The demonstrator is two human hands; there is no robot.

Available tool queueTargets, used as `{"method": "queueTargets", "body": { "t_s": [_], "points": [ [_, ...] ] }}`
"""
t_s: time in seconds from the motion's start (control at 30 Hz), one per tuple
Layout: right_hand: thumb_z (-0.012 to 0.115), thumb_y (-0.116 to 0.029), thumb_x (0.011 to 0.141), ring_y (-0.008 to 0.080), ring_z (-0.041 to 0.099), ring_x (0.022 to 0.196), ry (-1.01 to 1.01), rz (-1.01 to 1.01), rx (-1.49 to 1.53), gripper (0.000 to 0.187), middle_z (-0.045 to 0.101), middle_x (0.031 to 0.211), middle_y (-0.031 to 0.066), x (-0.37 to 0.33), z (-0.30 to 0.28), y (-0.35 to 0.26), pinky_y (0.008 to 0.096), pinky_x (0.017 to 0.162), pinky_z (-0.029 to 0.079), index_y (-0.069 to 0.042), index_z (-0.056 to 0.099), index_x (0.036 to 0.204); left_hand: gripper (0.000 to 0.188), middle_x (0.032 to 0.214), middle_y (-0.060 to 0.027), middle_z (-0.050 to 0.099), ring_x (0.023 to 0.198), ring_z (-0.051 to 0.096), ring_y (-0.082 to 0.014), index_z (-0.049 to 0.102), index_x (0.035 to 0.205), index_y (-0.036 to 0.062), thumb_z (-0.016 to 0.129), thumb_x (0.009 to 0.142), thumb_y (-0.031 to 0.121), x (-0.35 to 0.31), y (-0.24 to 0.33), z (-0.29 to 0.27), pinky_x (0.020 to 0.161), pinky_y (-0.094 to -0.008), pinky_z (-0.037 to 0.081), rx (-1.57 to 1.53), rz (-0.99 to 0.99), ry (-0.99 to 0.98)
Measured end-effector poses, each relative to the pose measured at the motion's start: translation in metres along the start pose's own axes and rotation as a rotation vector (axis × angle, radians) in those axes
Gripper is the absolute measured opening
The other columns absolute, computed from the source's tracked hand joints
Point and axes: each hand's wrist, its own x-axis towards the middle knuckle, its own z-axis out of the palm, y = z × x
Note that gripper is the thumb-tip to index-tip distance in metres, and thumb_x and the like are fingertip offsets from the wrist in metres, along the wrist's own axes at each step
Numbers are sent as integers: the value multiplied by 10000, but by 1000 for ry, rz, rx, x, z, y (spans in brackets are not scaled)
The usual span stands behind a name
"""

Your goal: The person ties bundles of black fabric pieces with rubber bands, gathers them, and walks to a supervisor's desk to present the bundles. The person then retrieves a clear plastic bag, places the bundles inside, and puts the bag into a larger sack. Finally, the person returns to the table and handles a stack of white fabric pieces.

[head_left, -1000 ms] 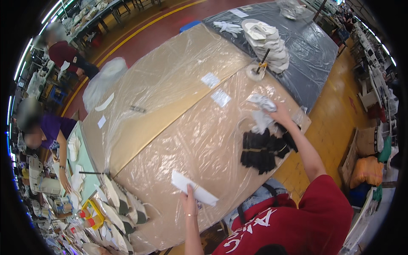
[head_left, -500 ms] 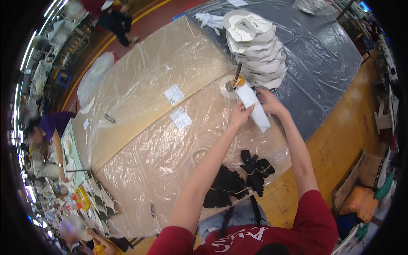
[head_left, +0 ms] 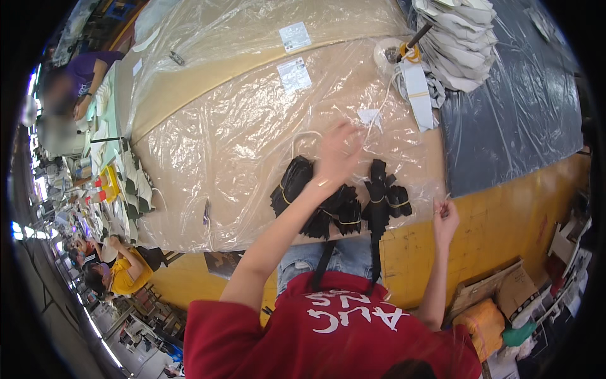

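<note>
My left hand [head_left: 341, 151] is smeared by motion above the plastic-covered table, just beyond several black fabric bundles [head_left: 341, 208] tied with pale bands. Whether its fingers hold anything does not show. At the table's right front edge, my right hand [head_left: 445, 219] is raised with its fingers curled together; what they pinch, if anything, is too small to make out. A banded bundle of white strips [head_left: 417, 95] lies farther off, below an orange tape roll [head_left: 410, 53] on a dark upright rod [head_left: 419, 35]. Pale string runs from near the roll toward my left hand.
Stacked white cut pieces [head_left: 457, 44] stand at the far right beside a dark plastic-wrapped surface [head_left: 511, 132]. Printed paper sheets [head_left: 294, 76] lie on the plastic. A small snipping tool [head_left: 206, 213] is at the left. Co-workers sit along the left; cardboard [head_left: 517, 290] stands lower right.
Both hands have come away from the white strip bundle, which now lies by the rod. My left hand has moved nearer the black bundles, my right to the table edge. The view has shifted.
</note>
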Motion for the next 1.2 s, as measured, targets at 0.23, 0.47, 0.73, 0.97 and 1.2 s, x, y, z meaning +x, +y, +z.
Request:
{"method": "queueTargets", "body": {
  "t_s": [0.23, 0.47, 0.73, 0.97, 1.2],
  "points": [
    [584, -578, 879, 86, 364, 561, -48, 1064, 840, 534, 416, 669, -37, -104, 44, 90, 236, 498, 303, -67, 580, 1035, 472, 1254, -223, 488, 1227, 415, -409, 502, 1221, -5, 659, 819, 184, -216, -57, -176, 1018, -495, 320, 337, -400, -31],
    [481, -450, 982, 84, 465, 703, 184, 640, 949, 406, 533, 862, -8, -102, 89, 83, 249, 615, 395, -78, 580, 1110, 799, 1491, -215, 290, 1359, 293, -382, 367, 1422, 33, 717, 782, 361, -307, -80, -168, 1088, -524, 234, 686, -269, -503],
    [636, -331, 922, 105, 453, 622, 367, 98, 137, 350, 509, 682, -19, -92, 73, 40, 265, 588, 398, 14, 592, 967, 508, 1464, -62, 411, 1350, 360, -265, 535, 1334, 248, 649, 839, 264, -339, -91, -135, 1110, -486, 187, 773, 25, -294],
    [585, -317, 944, 90, 365, 609, 251, 170, 108, 424, 422, 587, -1, -76, 60, 57, 300, 531, 319, 55, 562, 740, 421, 1358, 8, 535, 1317, 430, -229, 620, 1225, 224, 655, 808, 176, -330, -95, -140, 1076, -470, 252, 622, 262, -353],
    [590, -321, 934, 71, 335, 468, 493, 416, 288, 370, 402, 542, -34, -134, 53, 179, 268, 422, 234, -38, 581, 696, 310, 1267, -56, 582, 1293, 461, -233, 627, 1162, 92, 610, 862, 166, -370, -73, -128, 1027, -457, 357, 367, 222, -573]
  ]
}}
